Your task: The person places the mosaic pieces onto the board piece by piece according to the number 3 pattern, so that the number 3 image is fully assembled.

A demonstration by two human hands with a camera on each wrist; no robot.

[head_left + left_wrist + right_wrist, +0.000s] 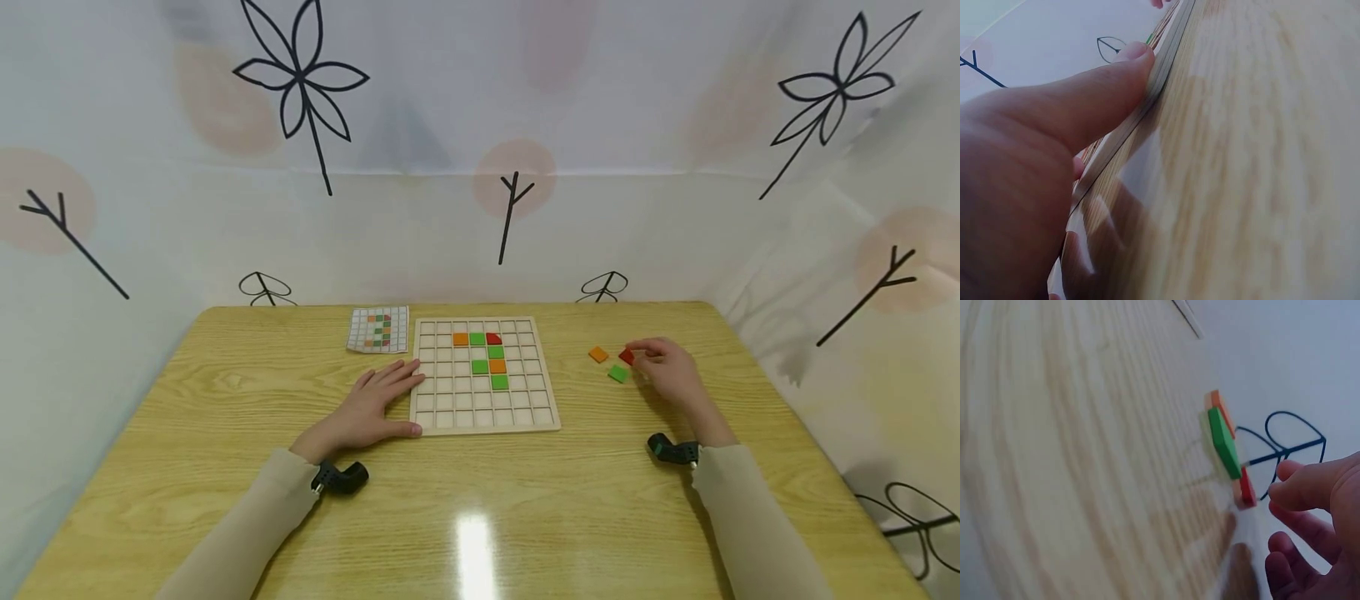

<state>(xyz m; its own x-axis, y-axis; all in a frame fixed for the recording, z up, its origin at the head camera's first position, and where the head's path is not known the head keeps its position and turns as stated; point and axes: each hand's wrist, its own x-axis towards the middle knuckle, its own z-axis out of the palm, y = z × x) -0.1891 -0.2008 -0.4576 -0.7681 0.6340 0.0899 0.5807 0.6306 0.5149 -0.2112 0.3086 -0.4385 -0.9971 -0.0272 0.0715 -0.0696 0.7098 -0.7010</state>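
A wooden grid board [442, 421] lies mid-table with orange, green and red tiles in several of its upper cells. My left hand [375, 406] rests flat on the table at the board's left edge [1166, 56], thumb [1110, 78] pressed against that edge. Right of the board lie three loose tiles: orange [597, 354], green [618, 373] and red [626, 357]. My right hand [666, 368] hovers just right of the red tile [1246, 487], fingers loosely curled. One fingertip [1285, 484] sits a small gap from the red tile, and no grip shows.
A small pattern card [378, 329] lies beside the board's far left corner. The wooden table [480, 517] is backed on three sides by a white cloth with printed leaves. A light glare shows near the front edge.
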